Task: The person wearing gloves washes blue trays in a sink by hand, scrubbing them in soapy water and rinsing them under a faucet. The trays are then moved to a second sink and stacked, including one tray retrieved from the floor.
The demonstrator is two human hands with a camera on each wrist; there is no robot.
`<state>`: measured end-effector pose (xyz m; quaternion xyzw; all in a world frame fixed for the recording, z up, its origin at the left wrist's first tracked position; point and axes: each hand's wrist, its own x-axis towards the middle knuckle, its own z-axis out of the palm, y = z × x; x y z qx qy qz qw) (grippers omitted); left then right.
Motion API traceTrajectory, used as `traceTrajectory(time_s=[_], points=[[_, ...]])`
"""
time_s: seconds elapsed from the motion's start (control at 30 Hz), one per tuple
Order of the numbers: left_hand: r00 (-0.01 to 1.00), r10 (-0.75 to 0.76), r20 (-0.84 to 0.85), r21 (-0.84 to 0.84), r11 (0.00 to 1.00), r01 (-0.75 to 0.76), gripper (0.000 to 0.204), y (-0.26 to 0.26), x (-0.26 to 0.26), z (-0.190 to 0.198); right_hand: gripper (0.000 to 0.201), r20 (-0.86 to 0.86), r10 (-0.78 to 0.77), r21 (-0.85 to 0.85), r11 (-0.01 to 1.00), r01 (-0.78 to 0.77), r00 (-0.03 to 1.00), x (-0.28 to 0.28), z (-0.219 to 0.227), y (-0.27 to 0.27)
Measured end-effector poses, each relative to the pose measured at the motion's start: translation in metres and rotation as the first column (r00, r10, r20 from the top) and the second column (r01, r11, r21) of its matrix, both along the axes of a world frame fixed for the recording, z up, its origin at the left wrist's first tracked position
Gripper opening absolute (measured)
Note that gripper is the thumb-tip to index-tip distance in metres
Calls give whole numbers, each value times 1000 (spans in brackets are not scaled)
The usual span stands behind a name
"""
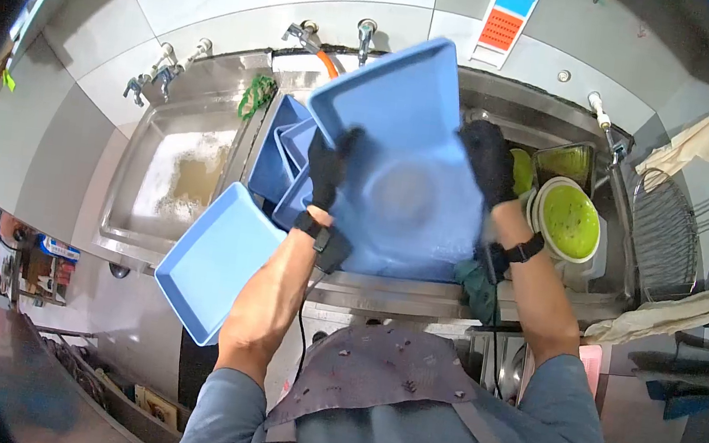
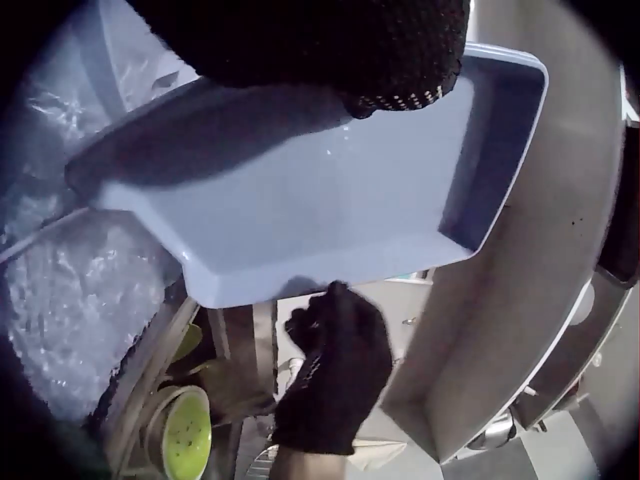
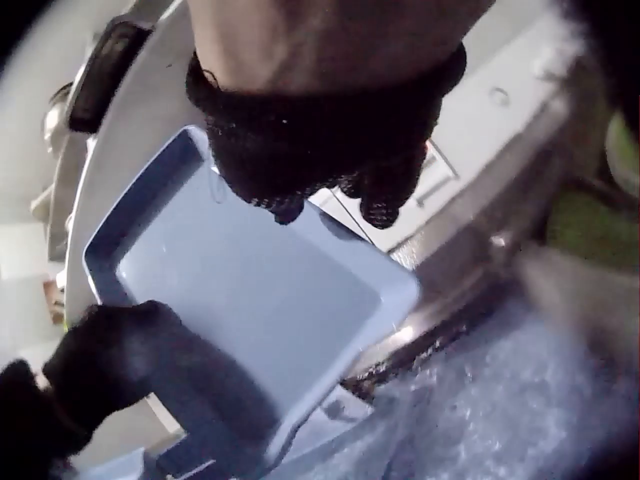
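Both hands wear black knit gloves and grip a light blue rectangular tray by its opposite sides, tilted above the water in the middle sink. My left hand holds the tray's left side, its fingers overlapping the inside in the left wrist view. On the other side, my right hand has its fingers curled at the rim, as the right wrist view shows too. Rippled, bluish water lies beneath the tray. More blue trays are stacked left of my left hand, and another blue tray sits by my left forearm.
A left basin holds cloudy, foamy water, with green netting at its corner. Bowls with a green inside stand at the right, near a wire strainer. Taps line the back wall. A dark green cloth hangs over the front edge.
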<state>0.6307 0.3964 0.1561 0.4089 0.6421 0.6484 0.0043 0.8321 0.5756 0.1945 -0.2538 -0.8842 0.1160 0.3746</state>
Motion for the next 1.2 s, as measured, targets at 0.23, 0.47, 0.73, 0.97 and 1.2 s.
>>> traceTrajectory(time_s=[0.23,0.47,0.73,0.97,1.2], points=[[1000,14,14,49,999,-15,24,-23,6,20,46,-301,91,-895,315,-314,949,-1,-45,-15],[753,124,-646,19,989,-147,18,-72,-24,2,32,-552,93,-704,480,-523,829,-47,-58,-17],[971,183,151,-263,955,-138,38,-218,-89,-33,31,-258,524,-351,732,-583,812,-125,-101,-18],[795,460,-396,-524,598,-606,20,-366,-60,-21,51,99,650,-498,688,-528,753,-216,-73,-146],[843,496,-208,-677,549,-490,31,-427,-26,-14,53,329,708,-286,706,-648,625,-206,0,-233]])
